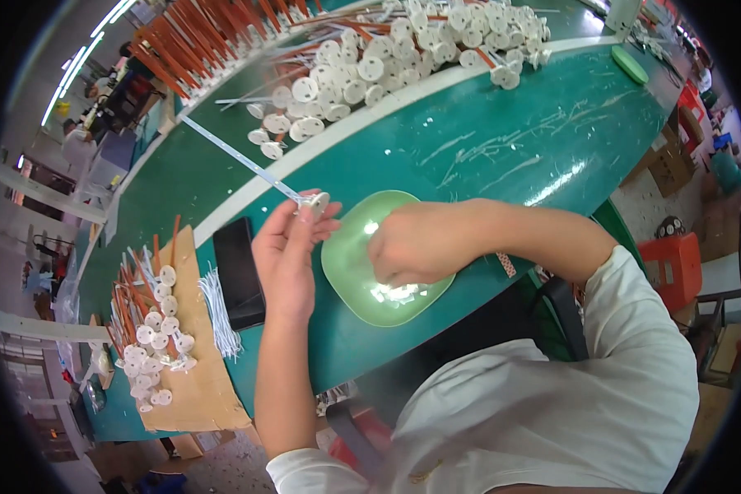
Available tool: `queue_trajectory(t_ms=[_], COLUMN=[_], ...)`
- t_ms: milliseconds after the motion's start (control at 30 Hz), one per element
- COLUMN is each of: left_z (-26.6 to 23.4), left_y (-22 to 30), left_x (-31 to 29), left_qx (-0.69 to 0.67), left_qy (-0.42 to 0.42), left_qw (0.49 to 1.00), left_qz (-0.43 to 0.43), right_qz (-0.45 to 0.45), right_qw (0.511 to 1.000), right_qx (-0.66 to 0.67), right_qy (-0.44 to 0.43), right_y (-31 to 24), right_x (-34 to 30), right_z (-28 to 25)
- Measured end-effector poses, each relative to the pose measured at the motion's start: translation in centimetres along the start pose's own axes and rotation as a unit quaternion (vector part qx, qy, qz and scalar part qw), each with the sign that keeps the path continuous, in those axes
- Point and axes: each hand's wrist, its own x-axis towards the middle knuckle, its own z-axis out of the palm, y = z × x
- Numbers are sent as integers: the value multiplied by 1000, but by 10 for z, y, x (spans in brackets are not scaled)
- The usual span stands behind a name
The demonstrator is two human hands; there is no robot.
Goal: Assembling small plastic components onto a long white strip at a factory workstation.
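Note:
My left hand pinches a small white round disc. A long, thin, pale strip runs from this disc toward the far left. To its right lies a light green dish with rounded corners, with small shiny pieces inside. My right hand reaches down into that dish, its fingers curled together and pointing down. Whatever those fingertips may hold is hidden.
Many white discs on sticks are heaped across the back, beside rows of orange-brown sticks. At left, more discs lie on brown cardboard, near white ties and a black case. A green lid-like object sits far right.

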Motion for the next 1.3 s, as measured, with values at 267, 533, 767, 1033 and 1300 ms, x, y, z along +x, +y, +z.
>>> queue_trajectory(t_ms=[267, 533, 767, 1033, 1300], left_z=[-1, -2, 11, 14, 15], left_y=[-2, 2, 0, 7, -6], left_x=[-3, -8, -14, -15, -19], left_qx=[-40, -111, -174, -211, -242], left_qy=[-11, -65, -36, 12, -34], left_qw=[999, 992, 984, 977, 969], left_qz=[-20, -13, -22, 3, 33], right_qz=[81, 119, 168, -9, -43], right_qw=[961, 923, 805, 864, 803], right_qx=[227, 331, 485, -59, -31], right_qy=[137, 157, 299, 501, 594], right_y=[5, 7, 0, 12, 6], right_x=[-4, 1, 7, 10, 16], right_z=[-5, -3, -2, 22, 17])
